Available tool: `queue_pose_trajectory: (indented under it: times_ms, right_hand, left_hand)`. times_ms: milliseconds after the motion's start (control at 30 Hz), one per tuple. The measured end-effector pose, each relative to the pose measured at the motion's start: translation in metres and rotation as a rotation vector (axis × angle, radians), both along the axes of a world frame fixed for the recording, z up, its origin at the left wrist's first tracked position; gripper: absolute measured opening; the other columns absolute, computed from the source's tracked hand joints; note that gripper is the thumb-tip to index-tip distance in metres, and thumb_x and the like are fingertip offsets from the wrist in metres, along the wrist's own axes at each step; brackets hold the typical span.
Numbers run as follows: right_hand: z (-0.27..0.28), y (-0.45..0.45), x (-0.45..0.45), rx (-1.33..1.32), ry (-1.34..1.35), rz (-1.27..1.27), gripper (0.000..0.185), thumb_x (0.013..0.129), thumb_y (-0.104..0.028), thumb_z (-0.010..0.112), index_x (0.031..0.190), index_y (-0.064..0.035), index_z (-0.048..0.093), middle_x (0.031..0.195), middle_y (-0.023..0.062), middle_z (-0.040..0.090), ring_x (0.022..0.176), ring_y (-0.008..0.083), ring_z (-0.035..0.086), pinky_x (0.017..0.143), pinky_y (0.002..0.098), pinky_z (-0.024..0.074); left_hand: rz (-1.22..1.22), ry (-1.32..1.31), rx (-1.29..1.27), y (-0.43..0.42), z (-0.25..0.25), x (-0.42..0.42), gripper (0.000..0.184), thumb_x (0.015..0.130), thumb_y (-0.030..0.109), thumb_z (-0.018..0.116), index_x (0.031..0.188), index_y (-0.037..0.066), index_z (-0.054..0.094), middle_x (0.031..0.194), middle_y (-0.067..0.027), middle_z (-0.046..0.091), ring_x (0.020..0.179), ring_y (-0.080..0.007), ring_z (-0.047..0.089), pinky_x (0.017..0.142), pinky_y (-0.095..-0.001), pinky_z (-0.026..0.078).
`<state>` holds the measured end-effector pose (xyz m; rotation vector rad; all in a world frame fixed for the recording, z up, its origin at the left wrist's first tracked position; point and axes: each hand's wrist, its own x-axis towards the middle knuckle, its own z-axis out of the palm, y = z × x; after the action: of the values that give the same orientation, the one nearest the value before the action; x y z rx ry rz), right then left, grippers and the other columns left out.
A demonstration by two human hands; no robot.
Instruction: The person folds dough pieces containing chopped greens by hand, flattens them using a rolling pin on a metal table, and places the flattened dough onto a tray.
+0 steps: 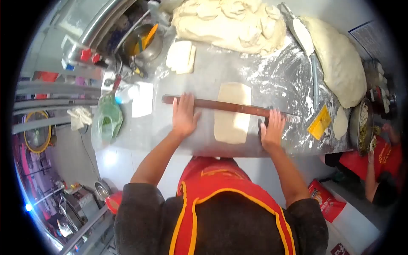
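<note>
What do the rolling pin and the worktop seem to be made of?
Rolling pin: probably wood with a smooth finish, judging by its reddish-brown colour. Worktop: likely metal, since it is grey with a soft sheen, though the look leaves stone possible.

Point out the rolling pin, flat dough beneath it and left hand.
Rolling pin [225,106]: head view, middle of its shaft.
Flat dough [229,126]: head view, near half.
Left hand [184,115]: head view, its back.

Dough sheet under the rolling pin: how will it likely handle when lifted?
The dough sheet will probably be floppy, as it looks flat and thin. Lifted by one end, it might stretch, being soft-looking and long. It may cling to the table, since most visible flour lies farther right.
</note>
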<state>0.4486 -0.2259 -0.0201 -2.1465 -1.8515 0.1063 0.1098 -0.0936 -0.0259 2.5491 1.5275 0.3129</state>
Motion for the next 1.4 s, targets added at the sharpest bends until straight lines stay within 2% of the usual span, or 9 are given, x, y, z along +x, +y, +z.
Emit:
queue_pose_trajectory:
  times_ms: [167, 333, 467, 600, 700, 1000, 1233, 1333, 1400]
  right_hand:
    - [0.023, 0.032, 0.011, 0.110, 0.045, -0.092, 0.037, 0.094, -0.024, 0.051, 0.120, 0.0024, 0.050, 0.125, 0.0208, 0.052, 0.122, 0.0378, 0.044, 0.110, 0.0584, 0.0203]
    - [0.000, -0.008, -0.008, 0.025, -0.045, 0.016, 0.049, 0.093, -0.022, 0.051, 0.139, -0.0047, 0.043, 0.143, 0.0175, 0.042, 0.136, 0.0338, 0.035, 0.112, 0.0560, 0.0190]
    - [0.006, -0.105, -0.035, -0.094, 0.063, 0.021, 0.049, 0.094, -0.021, 0.049, 0.140, -0.0076, 0.043, 0.145, 0.0169, 0.040, 0.137, 0.0321, 0.034, 0.114, 0.0567, 0.0129]
    - [0.026, -0.034, -0.002, 0.033, 0.002, -0.021, 0.048, 0.094, -0.023, 0.049, 0.140, -0.0080, 0.044, 0.145, 0.0171, 0.041, 0.137, 0.0330, 0.033, 0.113, 0.0574, 0.0144]
    - [0.000, -0.041, -0.001, -0.039, -0.080, 0.019, 0.048, 0.094, -0.025, 0.049, 0.138, -0.0068, 0.045, 0.145, 0.0161, 0.041, 0.136, 0.0331, 0.034, 0.112, 0.0568, 0.0158]
    - [-0.018, -0.140, -0.030, -0.028, -0.112, 0.013, 0.065, 0.088, -0.023, 0.061, 0.143, -0.0054, 0.032, 0.145, 0.0133, 0.036, 0.136, 0.0338, 0.031, 0.113, 0.0569, 0.0165]
    - [0.020, -0.070, 0.014, -0.123, 0.062, 0.289, 0.047, 0.074, -0.010, 0.074, 0.118, -0.0100, 0.059, 0.111, 0.0102, 0.058, 0.112, 0.0295, 0.051, 0.109, 0.0536, 0.0260]
    - [0.072, -0.002, 0.003, 0.288, -0.058, 0.160, 0.064, 0.075, -0.019, 0.076, 0.131, -0.0060, 0.048, 0.126, 0.0155, 0.052, 0.121, 0.0333, 0.045, 0.107, 0.0554, 0.0267]
    - [0.059, 0.043, -0.001, 0.230, 0.105, -0.005, 0.060, 0.077, -0.020, 0.075, 0.128, -0.0014, 0.049, 0.129, 0.0192, 0.051, 0.121, 0.0366, 0.045, 0.104, 0.0484, 0.0313]
  left_hand:
    - [0.010, -0.139, 0.116, 0.031, 0.018, 0.007, 0.052, 0.090, 0.026, 0.056, 0.133, -0.001, 0.045, 0.134, -0.0199, 0.049, 0.131, -0.0350, 0.040, 0.109, -0.0486, 0.030]
    - [0.020, 0.038, 0.065, -0.028, 0.012, -0.001, 0.061, 0.088, 0.028, 0.060, 0.139, -0.002, 0.040, 0.147, -0.0188, 0.037, 0.139, -0.0312, 0.031, 0.113, -0.0517, 0.021]
    - [0.019, -0.061, -0.076, -0.117, 0.023, -0.035, 0.063, 0.084, 0.028, 0.063, 0.135, -0.003, 0.046, 0.137, -0.0220, 0.049, 0.132, -0.0343, 0.043, 0.112, -0.0549, 0.021]
    - [0.064, -0.186, 0.116, -0.045, 0.017, -0.017, 0.053, 0.091, 0.031, 0.054, 0.134, 0.001, 0.049, 0.141, -0.0195, 0.046, 0.132, -0.0338, 0.042, 0.112, -0.0520, 0.024]
    - [0.048, 0.032, 0.044, -0.062, 0.011, -0.016, 0.055, 0.091, 0.032, 0.055, 0.134, 0.001, 0.048, 0.142, -0.0196, 0.044, 0.134, -0.0342, 0.039, 0.112, -0.0510, 0.024]
    - [0.076, -0.049, -0.014, -0.161, -0.001, -0.044, 0.073, 0.087, 0.030, 0.065, 0.145, 0.006, 0.028, 0.149, -0.0144, 0.030, 0.142, -0.0340, 0.023, 0.114, -0.0565, 0.013]
    - [-0.039, -0.044, -0.124, -0.108, 0.032, -0.063, 0.044, 0.067, 0.018, 0.073, 0.108, 0.010, 0.061, 0.093, -0.0096, 0.061, 0.090, -0.0316, 0.058, 0.085, -0.0436, 0.044]
    - [0.171, -0.078, -0.111, -0.117, 0.052, -0.083, 0.028, 0.070, 0.021, 0.072, 0.093, 0.010, 0.061, 0.087, -0.0106, 0.064, 0.084, -0.0324, 0.061, 0.074, -0.0430, 0.048]
    - [0.381, -0.141, -0.069, -0.137, 0.048, -0.095, 0.026, 0.072, 0.024, 0.073, 0.088, 0.009, 0.060, 0.086, -0.0117, 0.064, 0.082, -0.0337, 0.062, 0.070, -0.0443, 0.049]
